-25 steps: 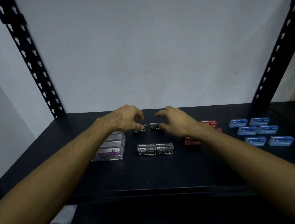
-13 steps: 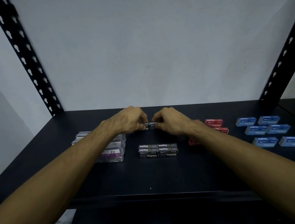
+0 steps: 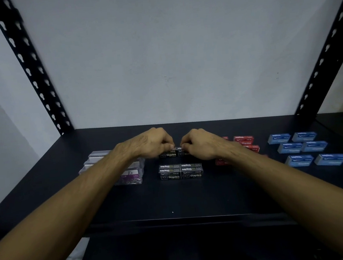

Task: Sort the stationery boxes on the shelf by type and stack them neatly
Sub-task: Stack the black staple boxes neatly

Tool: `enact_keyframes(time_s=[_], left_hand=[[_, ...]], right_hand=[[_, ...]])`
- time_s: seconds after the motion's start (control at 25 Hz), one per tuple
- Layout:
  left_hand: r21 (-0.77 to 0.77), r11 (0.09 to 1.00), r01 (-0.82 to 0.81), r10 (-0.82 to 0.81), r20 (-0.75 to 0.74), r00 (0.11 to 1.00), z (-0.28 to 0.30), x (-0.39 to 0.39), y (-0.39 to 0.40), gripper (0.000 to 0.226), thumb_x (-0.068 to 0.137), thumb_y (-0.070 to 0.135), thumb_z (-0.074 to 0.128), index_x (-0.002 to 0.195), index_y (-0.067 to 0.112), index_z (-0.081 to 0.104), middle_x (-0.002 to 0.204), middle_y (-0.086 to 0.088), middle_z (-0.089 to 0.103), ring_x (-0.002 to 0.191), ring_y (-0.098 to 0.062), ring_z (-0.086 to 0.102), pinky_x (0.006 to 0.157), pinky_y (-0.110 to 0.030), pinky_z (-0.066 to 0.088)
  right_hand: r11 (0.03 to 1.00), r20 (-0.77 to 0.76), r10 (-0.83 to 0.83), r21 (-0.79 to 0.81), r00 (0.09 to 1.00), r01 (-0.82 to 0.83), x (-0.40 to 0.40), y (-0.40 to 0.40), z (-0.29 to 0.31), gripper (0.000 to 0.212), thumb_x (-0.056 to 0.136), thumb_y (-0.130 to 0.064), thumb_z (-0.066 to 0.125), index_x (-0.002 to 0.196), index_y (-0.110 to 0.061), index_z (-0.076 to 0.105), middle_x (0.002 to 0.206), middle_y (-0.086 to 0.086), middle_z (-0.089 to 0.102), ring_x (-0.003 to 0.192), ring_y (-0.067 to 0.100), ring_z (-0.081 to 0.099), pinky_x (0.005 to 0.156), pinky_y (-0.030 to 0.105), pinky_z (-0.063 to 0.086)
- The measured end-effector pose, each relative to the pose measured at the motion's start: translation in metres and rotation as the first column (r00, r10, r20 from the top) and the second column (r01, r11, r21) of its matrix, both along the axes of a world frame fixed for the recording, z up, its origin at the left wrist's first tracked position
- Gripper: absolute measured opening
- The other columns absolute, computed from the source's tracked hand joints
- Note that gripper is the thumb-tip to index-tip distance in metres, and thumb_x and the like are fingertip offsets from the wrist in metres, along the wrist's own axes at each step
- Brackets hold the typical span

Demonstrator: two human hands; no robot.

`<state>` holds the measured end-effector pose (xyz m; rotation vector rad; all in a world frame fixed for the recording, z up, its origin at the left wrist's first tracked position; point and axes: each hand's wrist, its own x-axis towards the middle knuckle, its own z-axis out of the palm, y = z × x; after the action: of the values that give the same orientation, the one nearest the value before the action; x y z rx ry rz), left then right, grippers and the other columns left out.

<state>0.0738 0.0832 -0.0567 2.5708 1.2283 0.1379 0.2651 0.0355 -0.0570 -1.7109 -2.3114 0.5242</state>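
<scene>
A second ago both hands hovered spread above the rear pair of black staple boxes (image 3: 173,153); since then they have come down and drawn together, and now the left hand (image 3: 153,145) and right hand (image 3: 198,144) sit knuckle to knuckle, fingertips curled onto the top of that pair. Each hand looks closed on a box, the left on the left one and the right on the right one, though the fingers hide whether the boxes are lifted or only being squared against each other. I judge this to mean the black type is the one being gathered, with the rear pair likely bound for the front stack of black staple boxes (image 3: 180,171), which lies at 6 o'clock from the hands, near but apart from them. On the shelf (image 3: 172,200), the clear clip boxes (image 3: 129,175) lie at 8 o'clock from the left hand, partly under its forearm; the red staple boxes (image 3: 244,141) sit at 3 o'clock of the right hand, and the blue boxes (image 3: 305,149) farther out at 3 o'clock, spread flat and not yet stacked.
</scene>
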Motion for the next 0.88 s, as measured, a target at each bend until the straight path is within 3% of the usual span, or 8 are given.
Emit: enact_keyframes(time_s=[0.12, 0.28, 0.52, 0.72, 0.88], left_hand=[[-0.024, 1.0, 0.014, -0.014, 0.008, 1.0, 0.001, 0.002, -0.013, 0.017, 0.097, 0.03, 0.057, 0.093, 0.026, 0.074, 0.084, 0.014, 0.071, 0.073, 0.004, 0.063, 0.069, -0.018, 0.046], [-0.046, 0.998, 0.039, -0.04, -0.017, 0.999, 0.006, 0.003, -0.026, 0.017, 0.096, 0.03, 0.059, 0.083, 0.032, 0.07, 0.071, 0.013, 0.066, 0.064, -0.001, 0.061, 0.063, -0.019, 0.045], [-0.091, 0.995, 0.038, -0.038, 0.001, 0.999, 0.009, 0.0, -0.039, 0.021, 0.094, 0.031, 0.06, 0.076, 0.036, 0.068, 0.068, 0.017, 0.066, 0.064, -0.001, 0.058, 0.067, -0.023, 0.049], [-0.105, 0.994, 0.04, -0.04, 0.003, 0.999, 0.011, -0.001, -0.046, 0.025, 0.096, 0.03, 0.059, 0.073, 0.037, 0.067, 0.062, 0.024, 0.061, 0.059, 0.006, 0.053, 0.063, -0.019, 0.041], [-0.118, 0.993, -0.004, 0.005, 0.008, 1.0, 0.019, -0.004, -0.053, 0.021, 0.096, 0.036, 0.055, 0.103, 0.028, 0.073, 0.091, 0.012, 0.071, 0.083, -0.003, 0.063, 0.078, -0.027, 0.05]], right_hand=[[1.0, 0.012, 0.007, -0.03, 1.0, -0.007, 0.002, -0.012, 0.003, 0.027, 0.093, -0.016, 0.047, 0.093, -0.022, 0.073, 0.084, -0.005, 0.072, 0.081, 0.014, 0.067, 0.067, 0.03, 0.054], [0.999, 0.025, 0.031, -0.042, 0.999, -0.03, 0.004, -0.025, 0.003, 0.028, 0.094, -0.016, 0.045, 0.093, -0.022, 0.073, 0.087, -0.006, 0.072, 0.082, 0.012, 0.066, 0.072, 0.031, 0.056], [0.998, 0.018, 0.05, -0.036, 0.999, -0.049, 0.004, -0.037, 0.002, 0.027, 0.093, -0.016, 0.046, 0.087, -0.021, 0.071, 0.08, -0.007, 0.07, 0.078, 0.012, 0.065, 0.065, 0.028, 0.051], [0.997, 0.014, 0.066, -0.05, 0.998, -0.065, 0.004, -0.039, 0.003, 0.027, 0.095, -0.017, 0.045, 0.09, -0.02, 0.071, 0.081, -0.01, 0.068, 0.079, 0.008, 0.064, 0.063, 0.025, 0.047], [0.991, 0.001, 0.053, -0.121, 0.999, -0.053, 0.005, -0.044, 0.008, 0.025, 0.093, -0.041, 0.049, 0.1, -0.027, 0.069, 0.092, -0.008, 0.069, 0.085, 0.009, 0.063, 0.074, 0.031, 0.051]])
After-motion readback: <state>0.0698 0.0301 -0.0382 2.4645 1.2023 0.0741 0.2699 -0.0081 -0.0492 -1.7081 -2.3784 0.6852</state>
